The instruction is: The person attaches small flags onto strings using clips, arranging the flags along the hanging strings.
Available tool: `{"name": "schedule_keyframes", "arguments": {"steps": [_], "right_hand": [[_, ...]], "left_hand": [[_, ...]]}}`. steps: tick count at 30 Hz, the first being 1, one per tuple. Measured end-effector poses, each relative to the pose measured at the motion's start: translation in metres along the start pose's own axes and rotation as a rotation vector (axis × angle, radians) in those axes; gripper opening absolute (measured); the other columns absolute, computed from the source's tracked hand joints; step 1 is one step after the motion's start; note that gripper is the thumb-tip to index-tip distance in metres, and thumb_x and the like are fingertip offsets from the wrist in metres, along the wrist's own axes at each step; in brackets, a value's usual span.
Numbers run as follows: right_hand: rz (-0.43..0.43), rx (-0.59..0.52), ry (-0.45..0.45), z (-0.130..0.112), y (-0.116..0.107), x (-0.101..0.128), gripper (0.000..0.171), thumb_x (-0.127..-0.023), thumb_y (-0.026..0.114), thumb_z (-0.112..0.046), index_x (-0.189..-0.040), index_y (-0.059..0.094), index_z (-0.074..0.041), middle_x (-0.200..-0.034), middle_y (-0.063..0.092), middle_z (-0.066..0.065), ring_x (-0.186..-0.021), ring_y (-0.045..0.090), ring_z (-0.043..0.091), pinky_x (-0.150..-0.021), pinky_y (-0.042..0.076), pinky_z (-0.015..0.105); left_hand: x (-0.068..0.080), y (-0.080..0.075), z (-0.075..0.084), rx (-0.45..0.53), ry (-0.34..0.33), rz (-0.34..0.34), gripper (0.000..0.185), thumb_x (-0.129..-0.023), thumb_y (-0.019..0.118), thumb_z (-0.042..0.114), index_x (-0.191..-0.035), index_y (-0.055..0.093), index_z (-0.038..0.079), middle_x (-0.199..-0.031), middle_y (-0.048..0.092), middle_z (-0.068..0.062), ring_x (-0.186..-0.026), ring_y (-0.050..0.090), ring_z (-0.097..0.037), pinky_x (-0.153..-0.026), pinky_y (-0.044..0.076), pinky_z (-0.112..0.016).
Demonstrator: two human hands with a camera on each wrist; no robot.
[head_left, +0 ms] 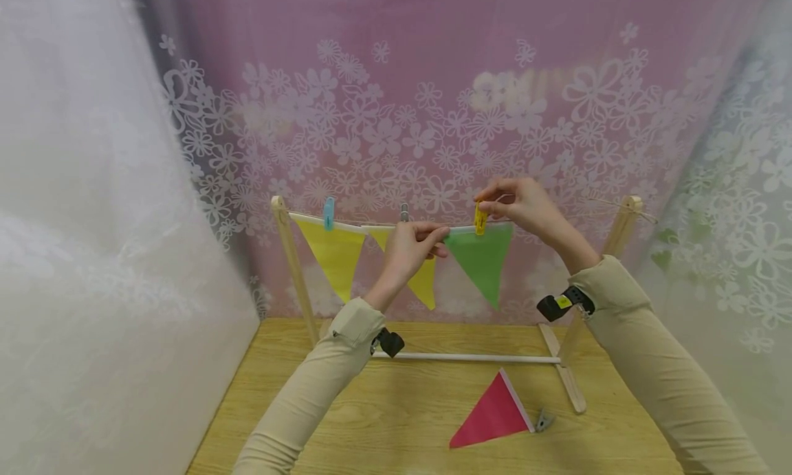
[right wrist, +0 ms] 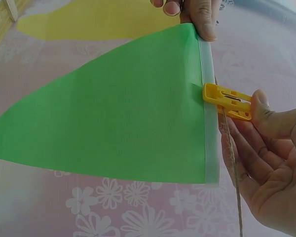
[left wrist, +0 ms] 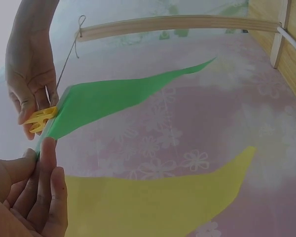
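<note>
The green flag [head_left: 481,258] is being pegged to the string [right wrist: 232,163] strung across the wooden rack [head_left: 291,262]. The left hand [head_left: 411,245] pinches the flag's top left corner against the line, while the right hand [head_left: 526,203] pinches the yellow peg [head_left: 480,218], which sits over the flag's white hem. The next move, I judge, calls for seating the peg squarely before either hand lets go. To the left the yellow flags [head_left: 337,251] hang close; rightward the string runs bare to the far post. On the desk [head_left: 402,420] near the rack lie a red flag [head_left: 495,413] and a grey peg [head_left: 544,420].
</note>
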State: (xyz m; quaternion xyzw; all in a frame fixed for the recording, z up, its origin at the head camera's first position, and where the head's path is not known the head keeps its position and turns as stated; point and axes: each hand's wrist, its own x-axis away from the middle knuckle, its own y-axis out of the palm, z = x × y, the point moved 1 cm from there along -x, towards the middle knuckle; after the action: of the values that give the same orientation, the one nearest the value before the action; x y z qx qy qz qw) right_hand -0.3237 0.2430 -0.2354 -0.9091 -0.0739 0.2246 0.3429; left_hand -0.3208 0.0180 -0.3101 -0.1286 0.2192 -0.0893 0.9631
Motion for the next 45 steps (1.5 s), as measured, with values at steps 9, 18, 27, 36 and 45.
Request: {"name": "schedule_keyframes", "arguments": {"steps": [9, 18, 27, 36, 45], "right_hand": [[-0.004, 0.011, 0.014, -0.001, 0.002, 0.003, 0.024, -0.1, 0.067, -0.016, -0.117, 0.071, 0.0, -0.114, 0.07, 0.018, -0.1, 0.07, 0.035, -0.09, 0.057, 0.051], [-0.025, 0.029, 0.014, -0.003, 0.004, 0.003, 0.024, -0.1, 0.067, -0.015, -0.119, 0.071, -0.001, -0.111, 0.07, 0.017, -0.102, 0.07, 0.036, -0.088, 0.059, 0.044], [-0.058, 0.034, 0.012, -0.007, 0.004, 0.008, 0.029, -0.1, 0.067, -0.016, -0.125, 0.069, -0.003, -0.115, 0.069, 0.018, -0.106, 0.068, 0.039, -0.095, 0.052, 0.055], [-0.065, 0.048, -0.036, -0.006, 0.003, 0.012, 0.034, -0.101, 0.065, -0.019, -0.131, 0.067, -0.003, -0.12, 0.068, 0.019, -0.105, 0.069, 0.038, -0.095, 0.053, 0.057], [-0.063, 0.087, -0.055, -0.004, 0.002, 0.013, 0.037, -0.101, 0.067, -0.022, -0.134, 0.065, -0.008, -0.125, 0.068, 0.017, -0.105, 0.069, 0.036, -0.094, 0.053, 0.057]], "left_hand": [[0.001, 0.0, 0.002, -0.002, -0.005, 0.0, 0.027, -0.099, 0.069, 0.026, -0.116, 0.077, 0.006, -0.08, 0.077, -0.009, -0.069, 0.074, -0.018, -0.076, 0.061, -0.048], [0.003, -0.001, 0.002, 0.009, 0.001, 0.004, 0.025, -0.099, 0.069, 0.024, -0.115, 0.077, 0.006, -0.081, 0.077, -0.01, -0.067, 0.074, -0.017, -0.076, 0.061, -0.05], [0.005, -0.002, 0.001, 0.023, 0.026, -0.003, 0.025, -0.1, 0.068, 0.022, -0.115, 0.077, 0.004, -0.084, 0.077, -0.012, -0.077, 0.074, -0.036, -0.076, 0.061, -0.05], [0.007, -0.003, -0.001, 0.025, 0.053, 0.011, 0.025, -0.099, 0.069, 0.024, -0.112, 0.078, 0.005, -0.09, 0.078, -0.01, -0.072, 0.075, -0.027, -0.074, 0.06, -0.052], [0.012, -0.006, 0.004, 0.012, 0.035, 0.038, 0.024, -0.098, 0.07, 0.026, -0.113, 0.078, 0.008, -0.092, 0.078, -0.008, -0.069, 0.075, -0.021, -0.072, 0.06, -0.053]]}}
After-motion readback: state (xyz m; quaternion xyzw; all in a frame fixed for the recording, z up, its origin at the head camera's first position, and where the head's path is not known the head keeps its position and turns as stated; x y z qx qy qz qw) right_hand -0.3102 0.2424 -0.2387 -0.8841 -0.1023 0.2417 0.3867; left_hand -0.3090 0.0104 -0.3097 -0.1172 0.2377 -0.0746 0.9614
